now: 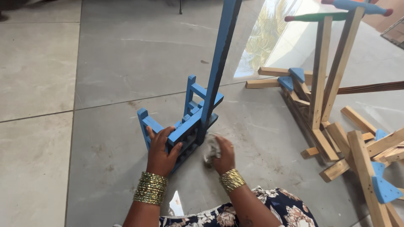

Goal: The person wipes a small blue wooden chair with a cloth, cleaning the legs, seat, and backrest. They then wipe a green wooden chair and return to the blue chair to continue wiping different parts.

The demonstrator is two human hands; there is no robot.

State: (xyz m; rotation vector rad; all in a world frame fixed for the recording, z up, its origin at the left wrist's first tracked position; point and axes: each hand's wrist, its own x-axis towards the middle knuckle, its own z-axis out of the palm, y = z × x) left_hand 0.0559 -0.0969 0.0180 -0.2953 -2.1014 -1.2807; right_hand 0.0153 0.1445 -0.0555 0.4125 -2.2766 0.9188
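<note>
A blue painted wooden frame (198,113) stands on the grey tiled floor, with a tall blue post (221,50) rising from its base. My left hand (161,153) grips the near end of the blue base, fingers wrapped over a rail. My right hand (223,155) is closed on a crumpled grey cloth (211,148), pressed low against the right side of the base near the floor. Both wrists wear stacks of gold bangles.
To the right lie unpainted wooden frames (320,84) with blue corner pieces and coloured handles on top. More wooden beams (366,159) are piled at the lower right. Patterned fabric (269,210) covers my lap at the bottom. Bright reflected light falls on the floor at the upper right.
</note>
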